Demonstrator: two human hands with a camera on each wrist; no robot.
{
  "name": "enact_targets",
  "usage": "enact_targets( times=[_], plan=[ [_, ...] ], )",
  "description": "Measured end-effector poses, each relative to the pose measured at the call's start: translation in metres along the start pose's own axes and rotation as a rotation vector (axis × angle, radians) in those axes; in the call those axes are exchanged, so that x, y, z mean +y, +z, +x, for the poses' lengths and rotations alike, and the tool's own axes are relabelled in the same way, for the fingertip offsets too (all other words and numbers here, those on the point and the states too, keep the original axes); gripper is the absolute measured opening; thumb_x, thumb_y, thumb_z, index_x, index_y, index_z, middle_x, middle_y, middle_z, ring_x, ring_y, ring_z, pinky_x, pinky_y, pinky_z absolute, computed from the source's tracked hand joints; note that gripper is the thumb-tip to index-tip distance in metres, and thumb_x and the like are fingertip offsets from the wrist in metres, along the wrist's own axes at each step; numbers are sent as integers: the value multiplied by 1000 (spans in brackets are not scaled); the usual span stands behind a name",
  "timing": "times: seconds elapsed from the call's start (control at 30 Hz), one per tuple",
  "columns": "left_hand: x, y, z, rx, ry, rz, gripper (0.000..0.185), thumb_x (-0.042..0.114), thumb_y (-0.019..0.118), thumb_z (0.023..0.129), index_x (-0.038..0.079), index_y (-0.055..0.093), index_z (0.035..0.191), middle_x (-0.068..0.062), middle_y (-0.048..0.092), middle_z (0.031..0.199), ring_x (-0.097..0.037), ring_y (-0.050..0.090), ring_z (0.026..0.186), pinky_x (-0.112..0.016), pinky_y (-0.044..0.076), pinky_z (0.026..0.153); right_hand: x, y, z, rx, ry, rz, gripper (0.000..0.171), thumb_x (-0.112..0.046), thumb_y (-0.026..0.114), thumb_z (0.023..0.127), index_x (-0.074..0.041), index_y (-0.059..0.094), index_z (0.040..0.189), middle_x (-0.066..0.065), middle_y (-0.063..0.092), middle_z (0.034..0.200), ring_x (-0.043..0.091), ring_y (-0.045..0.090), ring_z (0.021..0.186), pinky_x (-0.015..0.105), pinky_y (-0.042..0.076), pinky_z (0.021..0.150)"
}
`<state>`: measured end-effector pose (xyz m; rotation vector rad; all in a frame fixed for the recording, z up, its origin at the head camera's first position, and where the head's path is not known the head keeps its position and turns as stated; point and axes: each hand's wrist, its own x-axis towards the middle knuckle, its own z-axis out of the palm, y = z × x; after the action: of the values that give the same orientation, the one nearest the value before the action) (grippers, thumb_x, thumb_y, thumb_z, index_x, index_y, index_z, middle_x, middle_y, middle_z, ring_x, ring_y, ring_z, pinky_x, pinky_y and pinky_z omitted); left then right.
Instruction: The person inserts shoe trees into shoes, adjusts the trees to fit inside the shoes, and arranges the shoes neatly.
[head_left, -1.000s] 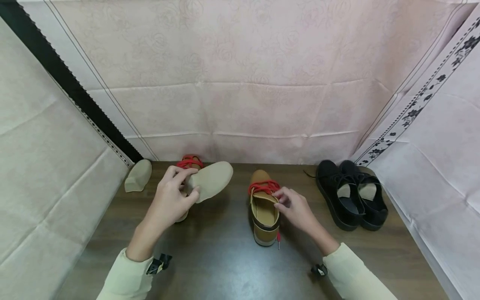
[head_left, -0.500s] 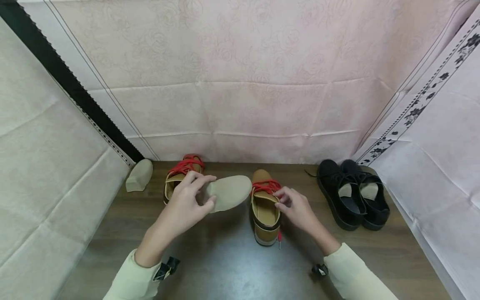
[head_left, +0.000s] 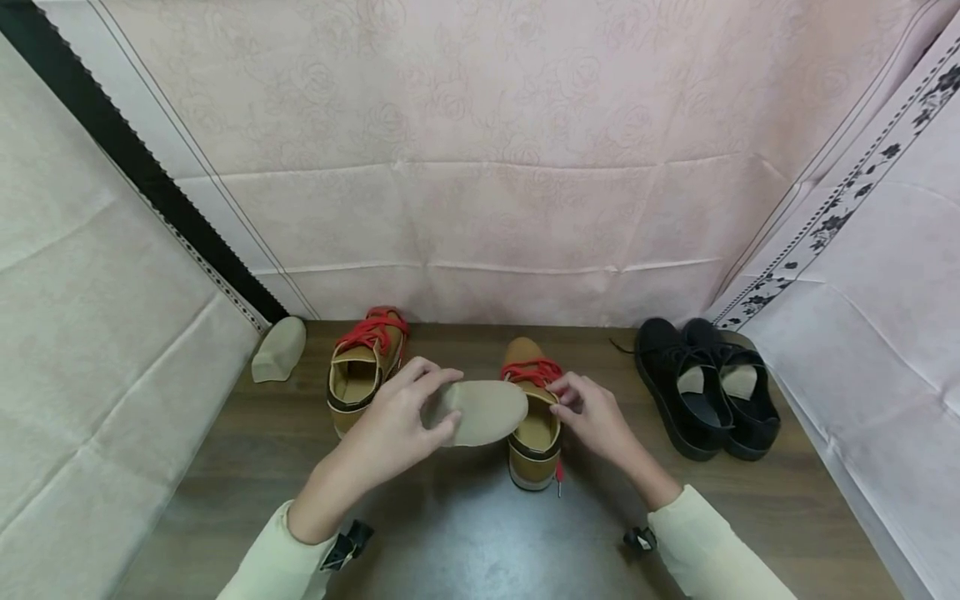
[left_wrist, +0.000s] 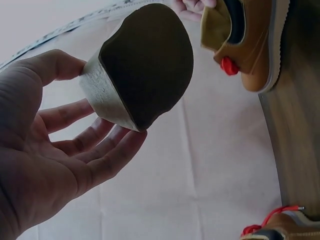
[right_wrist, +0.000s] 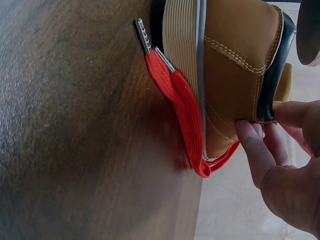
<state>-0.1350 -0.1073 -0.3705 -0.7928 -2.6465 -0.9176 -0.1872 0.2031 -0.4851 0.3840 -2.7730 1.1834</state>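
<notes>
In the head view my left hand [head_left: 390, 429] pinches a beige toe-shaped shoe insert [head_left: 480, 413]. Its rounded end overlaps the opening of a tan shoe [head_left: 532, 472] with red laces. The left wrist view shows thumb and fingertips gripping the cut-off end of the insert [left_wrist: 150, 65], its flat side in shadow. My right hand [head_left: 592, 417] holds that shoe by the right edge of its opening. In the right wrist view, thumb and fingers pinch the dark collar of the upright shoe [right_wrist: 232, 65]. A red lace [right_wrist: 187, 115] with metal tips trails beside the sole.
A second tan shoe [head_left: 347, 419] with red laces stands to the left. Farther left, another beige insert [head_left: 277, 354] lies against the cloth wall. Two black shoes [head_left: 663, 400] with pale inserts inside stand at the right. Pale cloth [head_left: 480, 208] hangs behind the wooden surface [head_left: 442, 533].
My left hand has carried the insert rightward and toward me, from over the left tan shoe to the right one's opening. The right hand has stayed at the shoe's edge.
</notes>
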Motion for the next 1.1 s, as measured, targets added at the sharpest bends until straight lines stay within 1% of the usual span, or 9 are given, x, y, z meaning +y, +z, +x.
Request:
enact_targets(
  times=[0.3, 0.4, 0.67, 0.9, 1.0, 1.1],
  plan=[
    [9, 13, 1, -43, 30, 20, 43, 19, 81, 87, 12, 70, 128, 0, 59, 109, -9, 53, 76, -20, 48, 64, 1, 0, 1, -16, 9, 5, 25, -8, 80, 89, -17, 70, 110, 1, 64, 90, 17, 62, 86, 41, 59, 82],
    [11, 16, 1, -47, 42, 20, 43, 19, 81, 87, 10, 71, 128, -1, 60, 110, -9, 56, 77, -20, 50, 65, 1, -1, 1, -16, 3, 4, 25, -8, 81, 89, -17, 70, 110, 1, 64, 90, 17, 62, 86, 40, 59, 82],
    [15, 28, 8, -41, 136, 57, 42, 20, 81, 89, 6, 72, 127, -5, 61, 110, -10, 60, 81, -19, 53, 67, 1, -1, 1, -9, -4, -2, 25, -8, 81, 89, -17, 71, 110, 1, 64, 89, 17, 62, 85, 41, 59, 82],
    [21, 40, 18, -38, 184, 111, 40, 22, 79, 90, 5, 73, 125, -6, 62, 109, -14, 61, 88, -23, 56, 71, 1, -1, 2, -10, -5, -13, 24, -8, 81, 90, -16, 70, 110, 1, 65, 90, 17, 63, 85, 43, 60, 83],
    [24, 43, 22, -45, 198, 142, 40, 24, 79, 90, 5, 74, 124, -6, 62, 109, -15, 60, 91, -25, 55, 72, 0, -1, 2, -13, -8, -17, 24, -8, 80, 90, -16, 70, 110, 1, 65, 90, 17, 63, 85, 43, 60, 83],
    [26, 46, 25, -57, 203, 149, 39, 25, 79, 91, 5, 74, 124, -6, 62, 108, -15, 58, 91, -25, 54, 71, 0, -2, 2, -15, -10, -21, 24, -8, 80, 90, -16, 70, 111, 1, 65, 89, 17, 63, 84, 42, 60, 82]
  ],
)
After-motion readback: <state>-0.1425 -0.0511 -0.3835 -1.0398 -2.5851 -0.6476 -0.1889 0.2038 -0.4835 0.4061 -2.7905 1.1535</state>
